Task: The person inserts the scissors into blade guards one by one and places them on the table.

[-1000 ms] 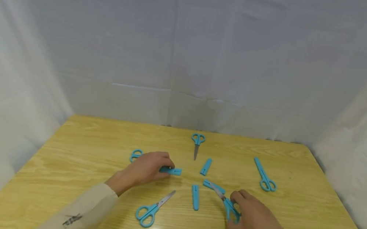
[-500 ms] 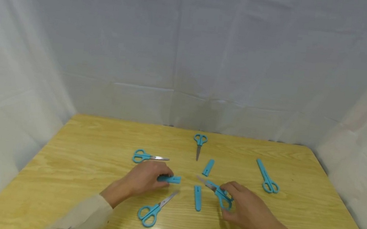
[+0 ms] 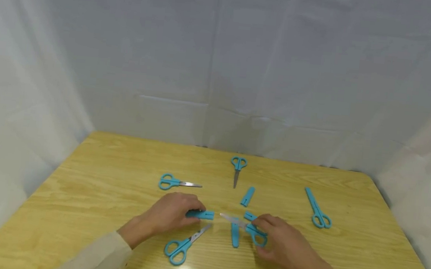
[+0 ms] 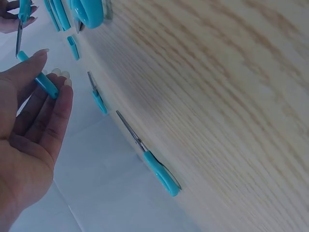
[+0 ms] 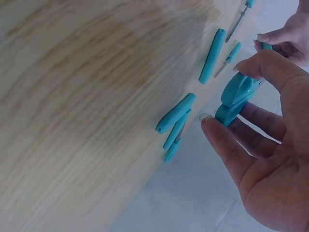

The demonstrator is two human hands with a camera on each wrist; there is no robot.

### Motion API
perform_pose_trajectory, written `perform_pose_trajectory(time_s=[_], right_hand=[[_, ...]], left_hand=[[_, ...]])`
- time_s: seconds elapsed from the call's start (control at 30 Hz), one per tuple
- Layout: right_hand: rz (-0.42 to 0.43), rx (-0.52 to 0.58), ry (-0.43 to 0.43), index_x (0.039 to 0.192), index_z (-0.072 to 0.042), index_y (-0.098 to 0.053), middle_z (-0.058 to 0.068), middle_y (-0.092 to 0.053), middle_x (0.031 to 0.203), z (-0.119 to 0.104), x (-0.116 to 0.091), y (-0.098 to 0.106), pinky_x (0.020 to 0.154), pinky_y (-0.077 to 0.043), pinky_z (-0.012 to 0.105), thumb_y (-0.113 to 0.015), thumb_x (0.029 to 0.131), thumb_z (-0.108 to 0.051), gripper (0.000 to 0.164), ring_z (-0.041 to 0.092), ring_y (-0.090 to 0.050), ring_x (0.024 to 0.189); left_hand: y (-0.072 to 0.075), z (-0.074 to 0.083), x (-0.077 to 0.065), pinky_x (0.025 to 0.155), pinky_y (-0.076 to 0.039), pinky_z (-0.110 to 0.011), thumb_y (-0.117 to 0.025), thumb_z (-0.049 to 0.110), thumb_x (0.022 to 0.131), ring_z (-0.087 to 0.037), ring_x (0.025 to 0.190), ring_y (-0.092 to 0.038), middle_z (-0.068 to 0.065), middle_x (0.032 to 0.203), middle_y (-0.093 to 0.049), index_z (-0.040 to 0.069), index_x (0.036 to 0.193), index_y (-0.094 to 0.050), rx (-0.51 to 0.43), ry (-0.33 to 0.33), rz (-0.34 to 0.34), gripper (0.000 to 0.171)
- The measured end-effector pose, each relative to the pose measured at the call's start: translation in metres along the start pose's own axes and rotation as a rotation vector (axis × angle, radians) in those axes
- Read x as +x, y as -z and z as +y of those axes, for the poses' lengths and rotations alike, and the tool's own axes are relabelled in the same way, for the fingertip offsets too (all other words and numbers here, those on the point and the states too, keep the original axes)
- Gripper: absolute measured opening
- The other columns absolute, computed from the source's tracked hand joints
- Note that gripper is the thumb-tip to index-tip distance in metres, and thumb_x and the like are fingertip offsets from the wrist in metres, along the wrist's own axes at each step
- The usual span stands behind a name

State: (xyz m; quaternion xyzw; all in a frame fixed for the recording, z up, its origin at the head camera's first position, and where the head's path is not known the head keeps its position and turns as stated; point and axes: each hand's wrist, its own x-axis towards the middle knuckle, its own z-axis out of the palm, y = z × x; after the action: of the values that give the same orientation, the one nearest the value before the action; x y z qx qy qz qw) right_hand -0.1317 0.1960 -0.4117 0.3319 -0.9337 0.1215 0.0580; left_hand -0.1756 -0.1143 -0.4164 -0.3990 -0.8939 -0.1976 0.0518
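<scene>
Between thumb and fingers my left hand [image 3: 175, 210] pinches a blue scissors cover [image 3: 204, 215], its slotted end facing right. In the left wrist view the cover [image 4: 46, 84] shows whole between thumb and fingertips. My right hand [image 3: 286, 245] holds a pair of scissors [image 3: 255, 234] by its blue handles, blades pointing left at the cover's slotted end with a small gap between. Under those blades lies a loose cover [image 3: 234, 236]; another cover [image 3: 249, 216] sits behind the right fingers, partly hidden. The right wrist view shows the scissors' handles [image 5: 236, 96] pinched by thumb and fingers.
On the wooden table [image 3: 120, 155] lie bare scissors at front left [image 3: 178, 251], back left [image 3: 169, 182] and back middle [image 3: 238, 165]. A loose cover [image 3: 247, 196] lies near the middle. Covered scissors [image 3: 317, 209] rest at the right. A white curtain [image 3: 245, 68] hangs behind.
My right hand has carried the scissors left and slightly up, swinging the blades towards the cover. My left hand has drawn the cover nearer to me, uncovering the back-left scissors.
</scene>
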Motion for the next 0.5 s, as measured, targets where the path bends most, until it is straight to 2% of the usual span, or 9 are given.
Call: perform_pose_trajectory(time_s=[0.23,0.5], right_hand=[[-0.010,0.012,0.024,0.118,-0.008,-0.062,0.006,-0.059,0.118,-0.0022,0.0003,-0.0050,0.082,-0.053,0.037,-0.077,0.076,-0.024,0.047,0.022,-0.059,0.104],[-0.039,0.028,0.018,0.119,-0.009,-0.062,0.005,-0.058,0.121,-0.0042,0.0004,-0.0082,0.081,-0.052,0.036,-0.074,0.078,-0.024,0.045,0.020,-0.058,0.107]], left_hand=[[-0.0002,0.0032,0.0000,0.068,-0.051,-0.025,-0.076,0.019,0.083,-0.009,0.080,-0.062,0.003,0.091,-0.067,0.010,0.099,-0.072,0.024,-0.036,0.008,0.019],[-0.0023,0.0045,-0.0032,0.066,-0.050,-0.023,-0.075,0.023,0.084,-0.006,0.078,-0.060,0.005,0.090,-0.066,0.012,0.099,-0.072,0.005,-0.014,-0.011,0.019]])
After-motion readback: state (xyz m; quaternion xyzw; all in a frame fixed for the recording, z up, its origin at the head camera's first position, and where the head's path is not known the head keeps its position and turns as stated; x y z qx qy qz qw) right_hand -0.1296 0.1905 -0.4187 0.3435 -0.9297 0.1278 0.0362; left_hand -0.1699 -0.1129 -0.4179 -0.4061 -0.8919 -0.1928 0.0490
